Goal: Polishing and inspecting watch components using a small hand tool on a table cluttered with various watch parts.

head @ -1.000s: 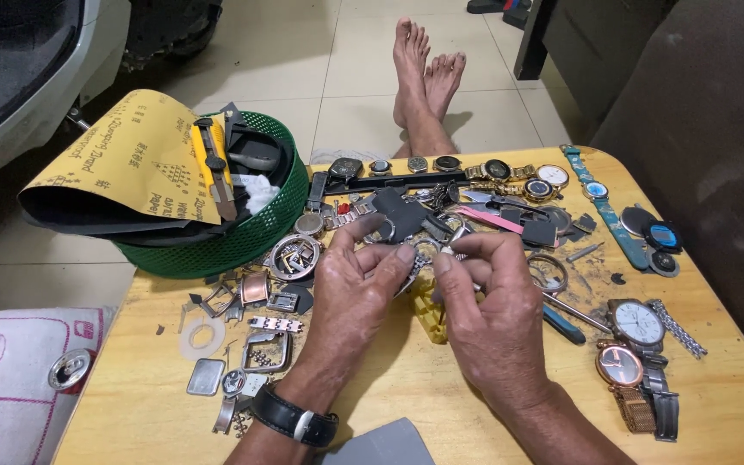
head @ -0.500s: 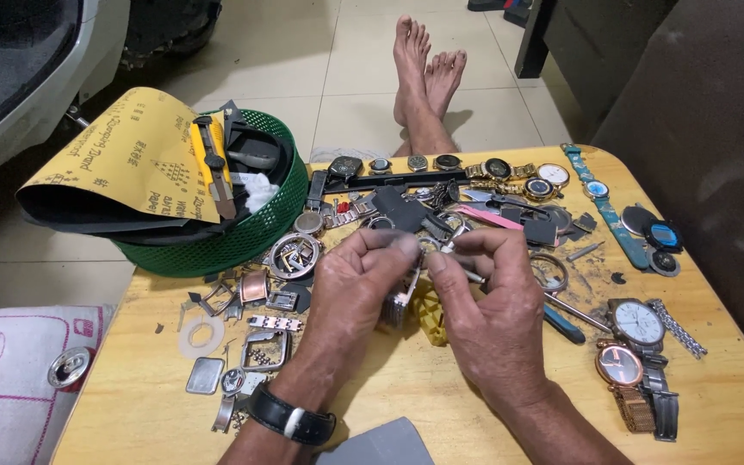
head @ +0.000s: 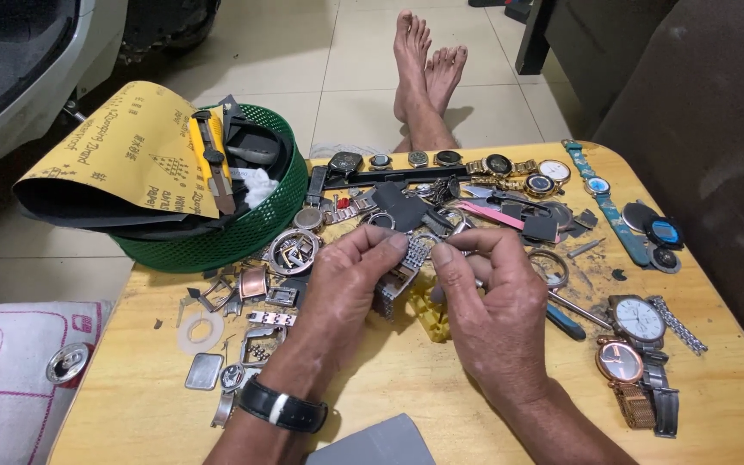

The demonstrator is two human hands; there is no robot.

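Metal, wood, plastic and paper as I see them

Between my fingertips, the watch bracelet gleams as brushed steel; beneath it the wooden table looks smooth and matt; leftward, a glossy green plastic basket holds rough yellow sandpaper.

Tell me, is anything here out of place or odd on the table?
Yes. Both hands, left hand and right hand, hold a metal watch band over a very cluttered wooden table. Loose watch parts lie scattered, and the sandpaper sheet hangs over the rim of the green basket.
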